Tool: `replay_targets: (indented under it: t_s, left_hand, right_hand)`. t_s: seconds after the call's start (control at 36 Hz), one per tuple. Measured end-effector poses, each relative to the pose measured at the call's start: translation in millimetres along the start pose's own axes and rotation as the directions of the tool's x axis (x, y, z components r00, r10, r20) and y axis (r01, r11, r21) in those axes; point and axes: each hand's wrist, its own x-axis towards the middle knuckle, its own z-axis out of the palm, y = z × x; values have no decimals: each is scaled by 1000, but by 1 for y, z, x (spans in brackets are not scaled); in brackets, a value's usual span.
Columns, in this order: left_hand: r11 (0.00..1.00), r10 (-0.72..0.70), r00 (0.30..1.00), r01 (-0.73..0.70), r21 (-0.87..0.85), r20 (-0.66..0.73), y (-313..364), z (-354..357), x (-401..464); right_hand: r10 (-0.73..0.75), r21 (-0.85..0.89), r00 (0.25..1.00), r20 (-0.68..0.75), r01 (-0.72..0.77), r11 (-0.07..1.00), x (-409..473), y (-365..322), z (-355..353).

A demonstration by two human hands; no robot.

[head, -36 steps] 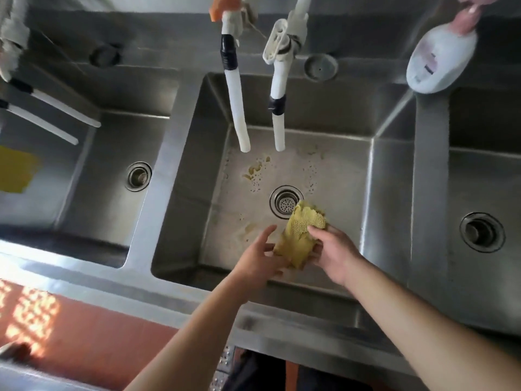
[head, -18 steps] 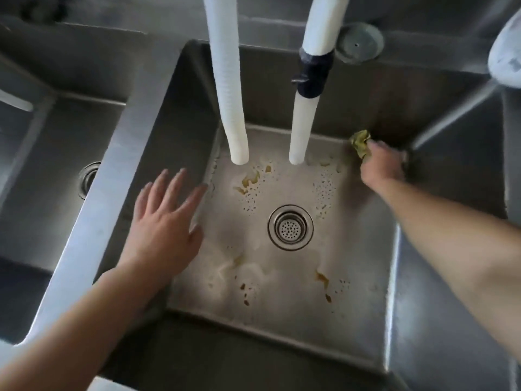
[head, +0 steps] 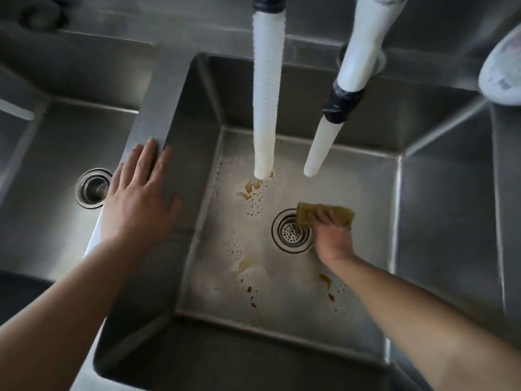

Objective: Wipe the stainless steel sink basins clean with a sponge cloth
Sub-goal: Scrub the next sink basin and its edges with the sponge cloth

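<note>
The middle steel basin (head: 439, 221) has a whitish, soapy floor with brown stains near its drain (head: 290, 235). My right hand (head: 332, 235) presses a yellow sponge cloth (head: 342, 214) flat on the basin floor just right of the drain, fingers spread over it. My left hand (head: 138, 198) rests flat, fingers straight, on the divider rim (head: 152, 114) between the left and middle basins.
Two white faucet hoses (head: 266, 108) (head: 324, 148) hang over the back of the middle basin. The left basin (head: 56, 153) has its own drain (head: 93, 188). A white bottle (head: 501, 71) sits at the top right. The right basin's wall (head: 507, 193) is at the edge.
My right hand has slid the cloth from the basin's back right corner to beside the drain. My left hand has come down onto the divider rim. The view has moved closer.
</note>
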Motion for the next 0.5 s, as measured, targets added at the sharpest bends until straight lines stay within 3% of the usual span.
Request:
replay_targets:
  t_s: [0.11, 0.17, 0.28, 0.39, 0.5]
  left_hand:
    - [996, -36, 999, 34, -84, -26, 2, -3, -3]
    - [996, -48, 998, 46, -82, -28, 1, -1, -2]
    - [996, -51, 998, 47, -71, -43, -1, 2, 0]
    - [999, -17, 998, 15, -36, -60, -5, 7, 1]
    - [1000, 2, 996, -2, -5, -95, -8, 13, 4]
  right_hand:
    - [-19, 86, 1000, -7, 20, 996, -28, -12, -2]
    - [54, 271, 998, -22, -46, 961, -26, -13, -15]
    - [250, 652, 967, -51, -157, 742, 3, 8, -56]
    - [438, 640, 875, -207, -217, 737, 44, 38, -101]
    - [465, 530, 822, -328, -247, 811, 85, 42, -120]
